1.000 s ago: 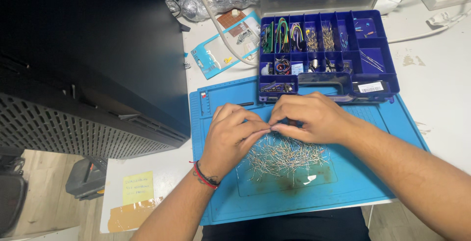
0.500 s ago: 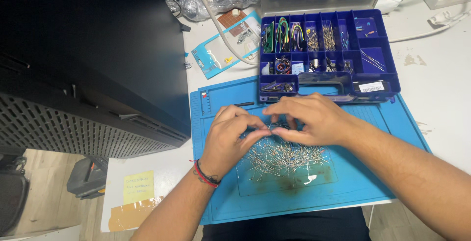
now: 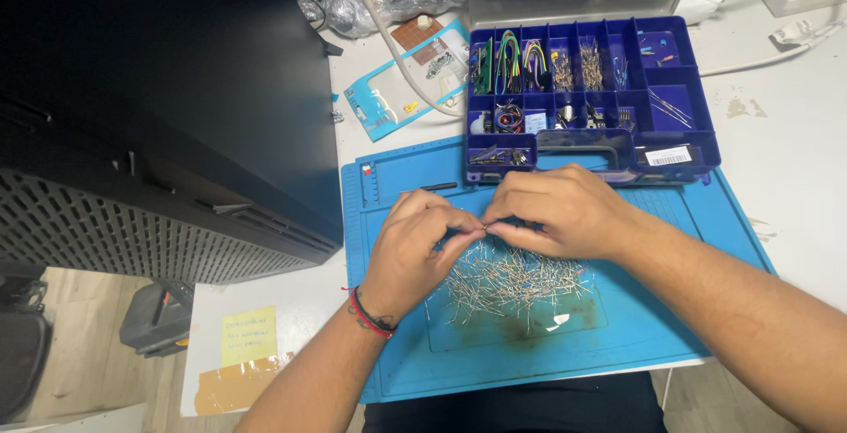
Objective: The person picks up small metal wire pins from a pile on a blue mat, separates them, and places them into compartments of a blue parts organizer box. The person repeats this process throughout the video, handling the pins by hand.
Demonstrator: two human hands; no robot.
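Observation:
A loose heap of small wire-legged resistors lies on a blue work mat. Above its far edge my left hand and my right hand meet fingertip to fingertip, pinching something small and thin between them, probably one resistor from the heap. The pinched piece is mostly hidden by the fingers. A red and black cord band circles my left wrist.
An open dark blue compartment box with wires and small parts stands just beyond the mat. A black pen-like tool lies on the mat's far left. A large black case fills the left. A yellow note sits at the front left.
Both hands stay together over the heap; the fingertips have shifted slightly around the small piece. Nothing else has moved.

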